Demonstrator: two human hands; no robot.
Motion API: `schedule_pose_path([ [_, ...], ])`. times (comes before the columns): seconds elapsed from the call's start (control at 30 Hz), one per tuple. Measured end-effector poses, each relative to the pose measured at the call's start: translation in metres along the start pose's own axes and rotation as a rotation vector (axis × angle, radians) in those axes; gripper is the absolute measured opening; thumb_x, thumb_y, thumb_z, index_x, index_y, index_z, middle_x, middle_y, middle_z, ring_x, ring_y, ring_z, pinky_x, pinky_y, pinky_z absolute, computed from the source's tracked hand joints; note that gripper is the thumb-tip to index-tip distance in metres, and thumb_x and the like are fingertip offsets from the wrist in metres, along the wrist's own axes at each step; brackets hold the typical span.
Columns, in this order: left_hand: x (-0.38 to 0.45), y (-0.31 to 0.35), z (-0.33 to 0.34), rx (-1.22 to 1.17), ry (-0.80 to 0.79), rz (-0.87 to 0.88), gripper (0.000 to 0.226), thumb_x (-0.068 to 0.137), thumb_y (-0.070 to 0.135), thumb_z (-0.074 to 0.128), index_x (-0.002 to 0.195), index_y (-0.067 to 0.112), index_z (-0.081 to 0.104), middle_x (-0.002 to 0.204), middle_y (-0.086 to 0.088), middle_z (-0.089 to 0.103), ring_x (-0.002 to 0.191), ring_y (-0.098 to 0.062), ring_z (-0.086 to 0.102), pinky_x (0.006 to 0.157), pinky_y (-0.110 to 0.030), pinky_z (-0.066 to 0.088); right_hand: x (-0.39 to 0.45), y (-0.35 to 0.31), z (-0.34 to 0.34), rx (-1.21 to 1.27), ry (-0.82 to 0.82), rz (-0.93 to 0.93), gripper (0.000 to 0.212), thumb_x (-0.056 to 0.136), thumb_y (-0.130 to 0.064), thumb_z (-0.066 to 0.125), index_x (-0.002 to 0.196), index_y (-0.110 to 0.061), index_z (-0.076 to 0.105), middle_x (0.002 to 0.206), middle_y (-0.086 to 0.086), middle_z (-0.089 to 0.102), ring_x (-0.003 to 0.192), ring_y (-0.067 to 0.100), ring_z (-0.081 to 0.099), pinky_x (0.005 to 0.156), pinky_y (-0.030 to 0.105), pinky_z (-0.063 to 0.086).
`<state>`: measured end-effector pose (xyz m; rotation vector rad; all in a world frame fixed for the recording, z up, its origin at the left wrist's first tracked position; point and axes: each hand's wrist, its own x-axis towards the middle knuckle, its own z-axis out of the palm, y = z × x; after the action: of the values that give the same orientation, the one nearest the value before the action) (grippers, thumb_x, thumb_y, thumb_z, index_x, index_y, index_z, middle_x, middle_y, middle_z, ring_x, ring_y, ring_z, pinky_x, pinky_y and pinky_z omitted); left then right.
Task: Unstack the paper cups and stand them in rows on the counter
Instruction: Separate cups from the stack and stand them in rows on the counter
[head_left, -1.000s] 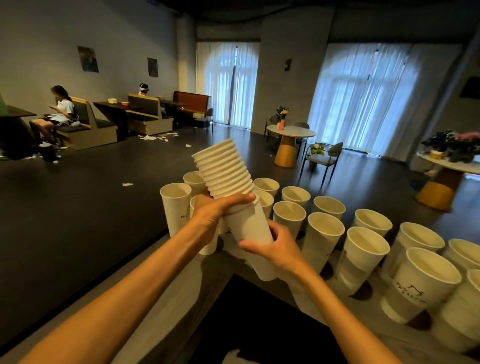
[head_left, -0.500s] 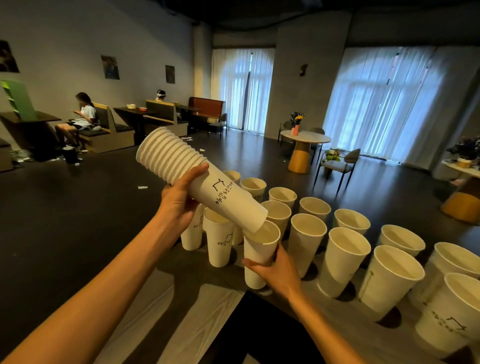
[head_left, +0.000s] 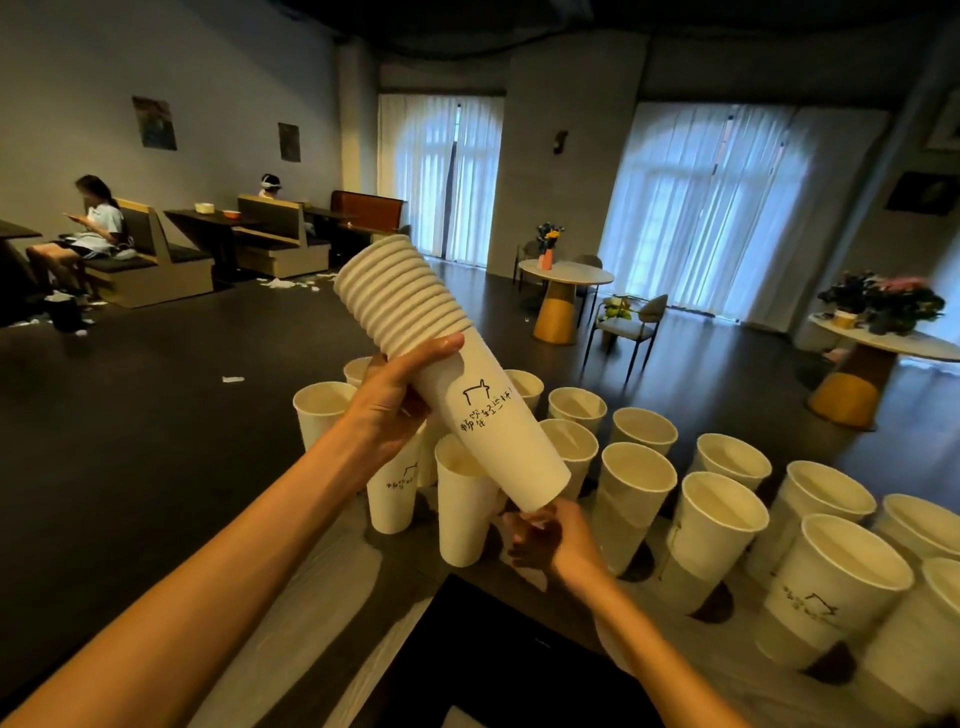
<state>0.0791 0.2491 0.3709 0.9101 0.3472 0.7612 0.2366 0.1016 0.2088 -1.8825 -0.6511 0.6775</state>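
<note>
Tilting up and to the left above the counter, a stack of paper cups is seen from the head view, its ribbed band of nested rims at the upper end and its flat base pointing down to the right. The outermost cup is matte off-white paper, smooth and tapered, with a black line drawing and handwritten-style characters printed on its side. The stack is gripped by the left hand, which is closed around it just below the rims, thumb laid across the top of the wall and fingers wrapped beneath; the left forearm is extended from the lower left. The right hand is held under the stack's base, fingers curled upward and touching the bottom edge; whether that edge is pinched firmly cannot be told. Just beside this hand a single cup stands upright on the counter. Many more open cups of the same paper stand upright in rows running off to the right, rolled rims up, some showing the same print. The counter surface is pale with a faint wood-like grain, and a dark rectangular panel is set into it near the bottom edge.
</note>
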Motion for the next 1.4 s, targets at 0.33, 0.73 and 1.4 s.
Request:
schedule_pose_path([
  [0.33, -0.034, -0.073, 0.066, 0.093, -0.228, -0.243, 0.045, 0.059, 0.013, 0.084, 0.099, 0.014, 0.065, 0.076, -0.003, 0.076, 0.081, -0.021, 0.069, 0.086, -0.042, 0.056, -0.088, -0.044, -0.080, 0.442, -0.322, -0.126, 0.070, 0.066, -0.070, 0.070, 0.107, -0.013, 0.067, 0.097, 0.014, 0.075, 0.081, 0.025, 0.073, 0.068, 0.035, 0.061],
  [0.73, -0.022, -0.060, 0.060, 0.209, -0.028, 0.063, 0.082, 0.037, 0.034, 0.089, 0.115, 0.017, 0.065, 0.108, -0.006, 0.072, 0.103, -0.023, 0.067, 0.087, -0.043, 0.058, -0.069, -0.012, -0.057, -0.141, 0.002, -0.213, 0.088, 0.060, -0.060, 0.085, 0.132, -0.041, 0.039, 0.124, -0.026, 0.049, 0.116, 0.000, 0.050, 0.096, 0.027, 0.044],
  [1.4, -0.008, -0.017, 0.020, -0.311, 0.028, -0.130, 0.079, 0.059, 0.026, 0.092, 0.128, 0.014, 0.056, 0.124, -0.013, 0.069, 0.113, -0.032, 0.066, 0.097, -0.055, 0.053, -0.046, 0.020, -0.047, -0.165, -0.076, -0.047, 0.056, 0.081, -0.029, 0.079, 0.126, -0.034, 0.046, 0.123, -0.012, 0.060, 0.112, 0.014, 0.064, 0.091, 0.033, 0.057],
])
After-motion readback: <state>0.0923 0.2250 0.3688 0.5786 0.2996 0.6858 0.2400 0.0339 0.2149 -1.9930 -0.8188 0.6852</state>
